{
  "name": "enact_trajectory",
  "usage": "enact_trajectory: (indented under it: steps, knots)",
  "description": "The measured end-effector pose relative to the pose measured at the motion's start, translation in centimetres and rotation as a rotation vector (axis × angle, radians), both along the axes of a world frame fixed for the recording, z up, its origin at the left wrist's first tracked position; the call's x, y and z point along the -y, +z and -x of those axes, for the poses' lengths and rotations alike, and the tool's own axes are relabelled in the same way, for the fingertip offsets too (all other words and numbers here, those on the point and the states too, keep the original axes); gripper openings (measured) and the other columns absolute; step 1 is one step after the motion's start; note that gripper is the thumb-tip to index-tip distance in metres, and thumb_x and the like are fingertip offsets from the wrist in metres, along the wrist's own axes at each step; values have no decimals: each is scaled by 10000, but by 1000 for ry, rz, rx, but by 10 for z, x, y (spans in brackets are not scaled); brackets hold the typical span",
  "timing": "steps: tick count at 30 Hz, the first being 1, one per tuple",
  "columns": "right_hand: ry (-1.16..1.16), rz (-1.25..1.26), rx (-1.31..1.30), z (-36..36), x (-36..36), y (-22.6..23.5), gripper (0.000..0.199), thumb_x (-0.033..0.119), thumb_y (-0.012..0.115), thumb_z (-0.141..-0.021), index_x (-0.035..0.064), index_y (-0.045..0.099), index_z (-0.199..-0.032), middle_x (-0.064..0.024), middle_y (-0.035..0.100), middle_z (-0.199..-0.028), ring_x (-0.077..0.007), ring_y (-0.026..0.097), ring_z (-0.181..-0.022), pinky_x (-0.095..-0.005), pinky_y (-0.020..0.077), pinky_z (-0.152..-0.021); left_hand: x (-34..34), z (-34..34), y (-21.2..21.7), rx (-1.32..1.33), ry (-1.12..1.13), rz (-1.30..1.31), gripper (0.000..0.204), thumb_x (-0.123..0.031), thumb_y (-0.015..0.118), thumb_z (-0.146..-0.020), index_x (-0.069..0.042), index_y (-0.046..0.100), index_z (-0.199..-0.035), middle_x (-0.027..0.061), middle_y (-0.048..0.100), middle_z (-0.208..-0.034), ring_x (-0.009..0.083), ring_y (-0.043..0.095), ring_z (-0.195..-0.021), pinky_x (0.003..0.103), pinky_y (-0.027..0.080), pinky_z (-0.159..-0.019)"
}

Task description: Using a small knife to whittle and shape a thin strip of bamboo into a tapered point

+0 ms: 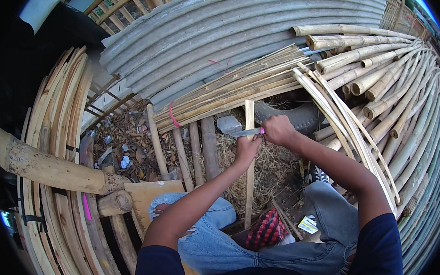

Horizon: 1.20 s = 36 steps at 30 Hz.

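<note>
Between my knees a flat, pale bamboo strip (250,186) stands nearly upright, its top end rising above my hands. My left hand (247,151) is closed around the strip just under the blade. In my right hand (279,130) is a knife (243,133); a bit of its pink handle shows beside the fist. The blade points left and lies across the strip. Below the strip's lower end sits a red and black patterned item (267,229), partly hidden by my legs.
Bundled bamboo slats (227,89) lie ahead, tied with a pink band (174,115). Bamboo poles (378,82) and bent strips (347,114) crowd the right. Long wooden strips (60,112) and a thick bamboo pole (50,163) occupy the left. Corrugated sheeting (198,33) stands behind.
</note>
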State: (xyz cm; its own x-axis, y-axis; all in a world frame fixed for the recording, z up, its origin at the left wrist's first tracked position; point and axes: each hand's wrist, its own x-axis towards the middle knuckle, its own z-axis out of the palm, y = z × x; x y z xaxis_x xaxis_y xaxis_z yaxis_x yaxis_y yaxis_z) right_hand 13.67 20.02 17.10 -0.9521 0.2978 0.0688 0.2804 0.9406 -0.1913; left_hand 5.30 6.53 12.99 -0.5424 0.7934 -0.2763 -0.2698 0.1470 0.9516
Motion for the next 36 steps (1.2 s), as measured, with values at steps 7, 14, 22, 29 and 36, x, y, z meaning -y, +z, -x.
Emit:
enact_trajectory:
  steps: [7, 14, 22, 29, 36]
  knots:
    - [-645, -94, -241, 41, -90, 49, 330, 244, 512, -859, -21, 645, -715, -268, 630, -721, -434, 638, -732, -524, 505, -661, 1, -13, 4, -92, -64, -79, 177, -95, 605, -797, -73, 450, -713, -18, 438, -555, 75, 437, -433, 267, 336, -388]
    - [-486, 484, -536, -17, -145, 102, 376, 278, 567, -895, -13, 552, -658, -31, 444, -506, -133, 406, -465, -329, 303, -463, 13, -14, 22, -144, -49, -35, 224, -100, 623, -765, -51, 433, -655, 20, 433, -539, 103, 443, -513, 320, 367, -482]
    - [-360, 840, -368, -41, -56, 101, 399, 364, 579, -918, 102, 465, -640, 79, 344, -565, -39, 278, -526, -251, 202, -478, 11, 1, 35, -295, 1, -59, 191, -88, 633, -744, -1, 496, -643, 107, 525, -567, 154, 501, -536, 348, 403, -522]
    - [-109, 345, -103, -13, -18, 84, 476, 401, 615, -885, -29, 533, -699, -184, 488, -529, -331, 502, -483, -422, 383, -509, 10, 3, 37, -255, -14, -98, 169, -84, 640, -741, 1, 505, -684, 96, 528, -589, 155, 505, -559, 344, 407, -543]
    - [135, 70, 73, -12, 10, 55, 530, 517, 531, -888, 22, 556, -700, -183, 536, -541, -402, 571, -554, -465, 449, -522, 9, -3, 23, -225, -15, -205, 173, -112, 666, -781, 27, 579, -837, 93, 598, -709, 135, 543, -663, 330, 433, -617]
